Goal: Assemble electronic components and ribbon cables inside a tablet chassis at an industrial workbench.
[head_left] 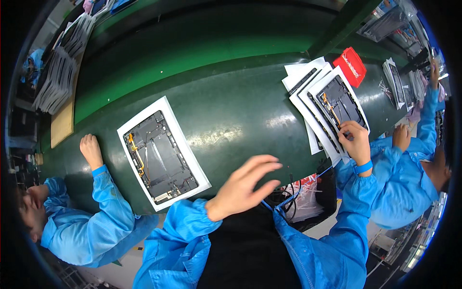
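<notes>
Black tablet (347, 98) has orange strip (326, 98) nr R hand (355, 141).

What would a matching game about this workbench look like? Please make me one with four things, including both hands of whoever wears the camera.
Things:
1. Wearer's left hand
2. Wearer's right hand
3. Red tray
4. Lone dark panel

Places and states:
A. Beyond the stack of panels, with small white pieces in it
B. Flat on a white sheet, apart from the stack
C. At the top panel of the stack
D. Open, holding nothing

Right pairs: 1-D, 2-C, 3-A, 4-B
</notes>
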A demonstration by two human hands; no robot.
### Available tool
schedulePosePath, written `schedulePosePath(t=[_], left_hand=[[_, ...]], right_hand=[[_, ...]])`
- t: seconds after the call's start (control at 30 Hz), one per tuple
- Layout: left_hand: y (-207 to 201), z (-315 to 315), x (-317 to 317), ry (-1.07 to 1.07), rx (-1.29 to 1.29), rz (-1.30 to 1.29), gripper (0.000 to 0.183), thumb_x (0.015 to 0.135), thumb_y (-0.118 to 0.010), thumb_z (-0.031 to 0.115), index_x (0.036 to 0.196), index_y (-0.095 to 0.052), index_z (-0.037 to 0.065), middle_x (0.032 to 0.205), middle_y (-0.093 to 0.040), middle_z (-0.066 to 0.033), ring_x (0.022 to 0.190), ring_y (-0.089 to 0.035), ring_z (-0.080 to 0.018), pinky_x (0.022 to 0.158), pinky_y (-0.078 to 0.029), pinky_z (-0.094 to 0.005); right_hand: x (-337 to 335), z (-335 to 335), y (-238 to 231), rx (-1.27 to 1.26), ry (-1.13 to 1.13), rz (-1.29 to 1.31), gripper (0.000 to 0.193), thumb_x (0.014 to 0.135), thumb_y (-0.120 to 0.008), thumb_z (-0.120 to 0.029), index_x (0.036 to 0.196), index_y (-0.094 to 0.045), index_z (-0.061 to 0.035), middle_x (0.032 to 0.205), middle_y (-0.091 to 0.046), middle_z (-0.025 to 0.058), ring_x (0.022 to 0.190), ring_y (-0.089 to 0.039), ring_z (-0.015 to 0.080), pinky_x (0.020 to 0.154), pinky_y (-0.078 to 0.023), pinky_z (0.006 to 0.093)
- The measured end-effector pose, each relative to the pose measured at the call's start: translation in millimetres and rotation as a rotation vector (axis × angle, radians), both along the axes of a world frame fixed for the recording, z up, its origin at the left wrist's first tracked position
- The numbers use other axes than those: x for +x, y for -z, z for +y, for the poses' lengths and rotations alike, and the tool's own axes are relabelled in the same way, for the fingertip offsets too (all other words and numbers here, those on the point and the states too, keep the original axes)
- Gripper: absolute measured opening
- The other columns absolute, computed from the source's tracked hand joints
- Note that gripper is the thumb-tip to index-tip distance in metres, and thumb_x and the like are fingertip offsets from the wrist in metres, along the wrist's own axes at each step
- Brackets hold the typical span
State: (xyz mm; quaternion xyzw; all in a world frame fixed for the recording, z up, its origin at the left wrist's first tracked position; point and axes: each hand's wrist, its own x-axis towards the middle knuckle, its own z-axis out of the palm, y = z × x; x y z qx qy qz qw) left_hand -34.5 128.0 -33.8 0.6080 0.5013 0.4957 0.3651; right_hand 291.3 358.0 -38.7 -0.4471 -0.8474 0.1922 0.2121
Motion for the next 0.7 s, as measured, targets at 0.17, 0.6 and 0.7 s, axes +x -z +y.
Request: schedulePosePath(t=[0.17, 0.6, 0.7], left_hand=[[53, 73, 76, 0.355, -0.415, -0.748, 0.050, 0.109, -0.063, 0.014, 0.153, -0.046, -0.003, 0.145, -0.060, -0.0149, 0.126, -0.065, -0.0190, 0.105, -0.054, -0.0347], [45, 18, -2, 0.189, -0.599, -0.633, 0.041, 0.110, -0.060, 0.017, 0.149, -0.051, 0.008, 0.117, -0.068, -0.0016, 0.100, -0.068, -0.0092, 0.076, -0.060, -0.0271], [31, -16, -38, 0.107, -0.700, -0.707, 0.039, 0.110, -0.061, 0.017, 0.146, -0.052, 0.007, 0.121, -0.070, -0.0036, 0.101, -0.071, -0.0115, 0.077, -0.062, -0.0274]], right_hand=[[-16, -28, -34, -0.033, 0.058, 0.086, 0.008, 0.075, -0.072, 0.002, 0.081, -0.067, 0.0022, 0.102, -0.077, 0.0133, 0.072, -0.068, 0.0199, 0.066, -0.053, 0.0300], [-106, -104, -53, 0.041, -0.197, 0.188, 0.019, 0.080, -0.080, 0.005, 0.098, -0.075, 0.0018, 0.112, -0.074, 0.0156, 0.103, -0.072, 0.0346, 0.090, -0.057, 0.0412], [-149, -102, -30, 0.030, -0.308, 0.215, 0.022, 0.082, -0.079, 0.002, 0.103, -0.075, 0.0005, 0.117, -0.072, 0.0139, 0.112, -0.068, 0.0366, 0.096, -0.054, 0.0440]])
